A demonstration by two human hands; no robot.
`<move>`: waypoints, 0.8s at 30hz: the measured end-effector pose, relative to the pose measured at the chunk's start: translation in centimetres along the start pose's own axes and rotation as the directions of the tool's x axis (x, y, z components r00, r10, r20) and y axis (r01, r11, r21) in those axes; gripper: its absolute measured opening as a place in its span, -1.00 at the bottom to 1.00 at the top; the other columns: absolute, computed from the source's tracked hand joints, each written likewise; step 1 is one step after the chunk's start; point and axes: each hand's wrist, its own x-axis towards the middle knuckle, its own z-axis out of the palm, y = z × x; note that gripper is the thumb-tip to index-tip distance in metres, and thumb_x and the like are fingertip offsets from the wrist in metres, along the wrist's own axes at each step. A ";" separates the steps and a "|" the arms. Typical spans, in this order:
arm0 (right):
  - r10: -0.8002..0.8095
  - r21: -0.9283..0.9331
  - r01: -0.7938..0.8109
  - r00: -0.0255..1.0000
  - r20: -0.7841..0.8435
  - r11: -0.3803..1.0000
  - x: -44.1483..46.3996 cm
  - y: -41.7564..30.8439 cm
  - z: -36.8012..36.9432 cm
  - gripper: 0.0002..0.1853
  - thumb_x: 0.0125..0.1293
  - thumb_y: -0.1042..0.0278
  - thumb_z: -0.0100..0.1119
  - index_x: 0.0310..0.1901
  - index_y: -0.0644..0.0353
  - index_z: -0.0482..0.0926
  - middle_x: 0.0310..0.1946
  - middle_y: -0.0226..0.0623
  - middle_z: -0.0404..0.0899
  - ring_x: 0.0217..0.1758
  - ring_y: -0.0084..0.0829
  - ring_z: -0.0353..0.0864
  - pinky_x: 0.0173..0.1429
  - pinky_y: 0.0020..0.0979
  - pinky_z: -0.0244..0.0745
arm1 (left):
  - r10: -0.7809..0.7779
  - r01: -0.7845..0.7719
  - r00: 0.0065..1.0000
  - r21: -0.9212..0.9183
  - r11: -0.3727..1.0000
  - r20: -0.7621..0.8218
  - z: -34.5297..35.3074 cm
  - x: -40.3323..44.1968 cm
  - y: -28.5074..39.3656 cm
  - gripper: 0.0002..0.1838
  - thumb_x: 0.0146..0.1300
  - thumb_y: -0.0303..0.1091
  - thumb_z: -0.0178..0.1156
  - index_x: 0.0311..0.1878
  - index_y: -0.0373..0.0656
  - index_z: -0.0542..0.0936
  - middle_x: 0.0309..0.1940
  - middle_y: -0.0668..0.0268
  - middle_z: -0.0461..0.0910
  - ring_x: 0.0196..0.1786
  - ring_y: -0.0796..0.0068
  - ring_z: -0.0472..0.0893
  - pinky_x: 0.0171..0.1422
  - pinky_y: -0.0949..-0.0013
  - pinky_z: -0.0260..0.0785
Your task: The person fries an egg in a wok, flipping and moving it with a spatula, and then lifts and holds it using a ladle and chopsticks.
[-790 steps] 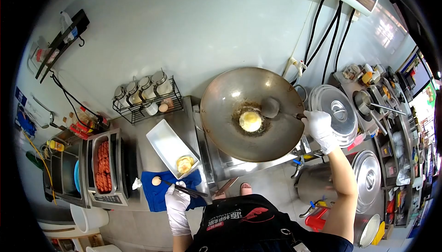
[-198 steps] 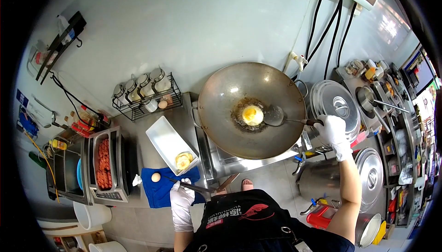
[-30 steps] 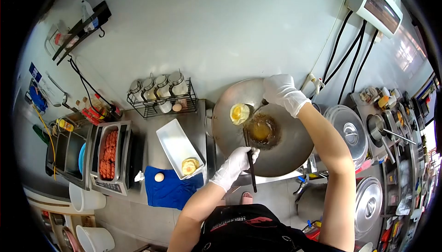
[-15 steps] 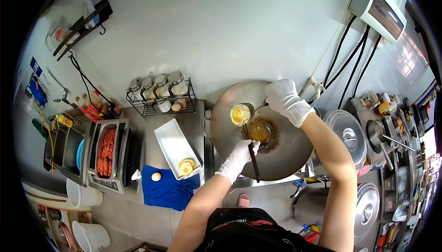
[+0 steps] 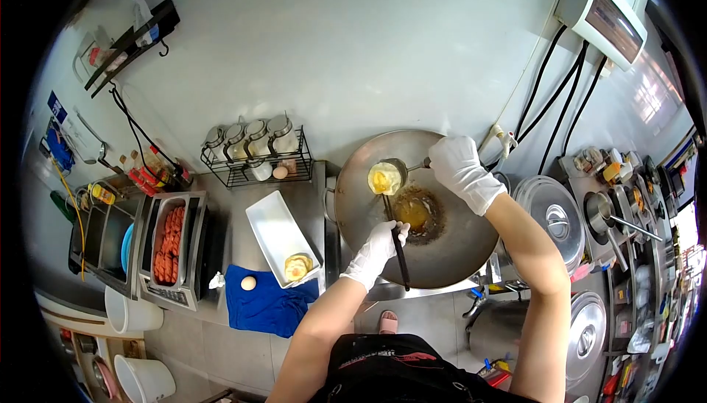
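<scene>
My gloved right hand (image 5: 464, 172) is closed around the handle of a metal ladle (image 5: 417, 167) held over the wok (image 5: 456, 245). A fried egg (image 5: 383, 179) with an orange-yellow yolk lies in the ladle and partly over its left edge. Closed around a pair of dark chopsticks (image 5: 401, 259), my gloved left hand (image 5: 377, 251) is at the wok's near left side. The chopstick tips reach to the egg's lower edge; whether they touch it I cannot tell. Brownish oil (image 5: 414, 215) pools at the wok's bottom.
Left of the wok, a white tray (image 5: 271, 224) holds cooked egg (image 5: 297, 266). A whole egg (image 5: 248, 283) rests on a blue cloth (image 5: 269, 307). Behind stands a wire rack (image 5: 250, 176) with jars; further left is a pan of red sausages (image 5: 169, 245). A lidded pot (image 5: 552, 215) stands right.
My right hand has shifted slightly right and down with the ladle. My left hand and the chopsticks have moved slightly left. The egg stays in the ladle.
</scene>
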 end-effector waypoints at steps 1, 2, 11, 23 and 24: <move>0.006 -0.006 -0.006 1.000 -0.004 1.000 -0.2 0.1 0.2 -0.82 -0.03 0.22 0.19 -0.56 0.14 0.61 -0.55 -0.22 0.56 -0.45 -0.26 0.58 -0.39 -0.29 0.43 | 0.007 -0.007 1.000 0.009 1.000 -0.007 0.1 -0.1 -0.1 -0.77 0.34 -0.31 -0.24 -0.38 -0.19 0.33 -0.44 0.20 0.48 -0.59 0.49 0.40 -0.61 0.53 0.27; 0.010 -0.002 -0.010 1.000 -0.015 1.000 -0.4 0.2 0.4 -0.83 -0.03 0.24 0.19 -0.57 0.14 0.60 -0.55 -0.22 0.56 -0.45 -0.26 0.58 -0.39 -0.30 0.43 | 0.015 -0.014 1.000 0.019 1.000 -0.014 0.1 -0.2 -0.2 -0.77 0.34 -0.31 -0.24 -0.38 -0.19 0.33 -0.44 0.20 0.48 -0.60 0.48 0.40 -0.61 0.53 0.27; 0.001 -0.117 -0.015 0.993 -0.121 0.993 -2.5 -0.4 2.5 -0.92 -0.07 0.44 0.09 -0.57 0.16 0.58 -0.56 -0.23 0.54 -0.48 -0.36 0.59 -0.50 -0.40 0.43 | 0.011 -0.007 0.996 0.041 0.999 -0.093 0.7 -1.0 -1.7 -0.79 0.33 -0.30 -0.24 -0.36 -0.21 0.30 -0.49 0.12 0.50 -0.67 0.42 0.39 -0.68 0.51 0.24; -0.020 -0.196 -0.004 0.992 -0.125 0.981 -4.8 -0.1 3.4 -0.93 -0.07 0.42 0.09 -0.57 0.13 0.57 -0.59 -0.30 0.52 -0.50 -0.39 0.57 -0.50 -0.40 0.38 | 0.023 -0.015 0.993 0.069 0.997 -0.112 0.7 -4.3 -2.2 -0.84 0.32 -0.33 -0.19 -0.30 -0.22 0.29 -0.44 0.08 0.50 -0.63 0.42 0.40 -0.66 0.50 0.27; -0.032 -0.220 0.003 0.991 -0.132 0.975 -4.8 0.0 3.5 -0.93 -0.06 0.43 0.08 -0.57 0.13 0.56 -0.59 -0.31 0.51 -0.51 -0.40 0.56 -0.51 -0.40 0.37 | 0.019 -0.012 0.994 0.064 0.998 -0.108 0.6 -4.4 -2.2 -0.84 0.32 -0.33 -0.19 -0.30 -0.22 0.30 -0.44 0.08 0.50 -0.63 0.42 0.40 -0.66 0.50 0.27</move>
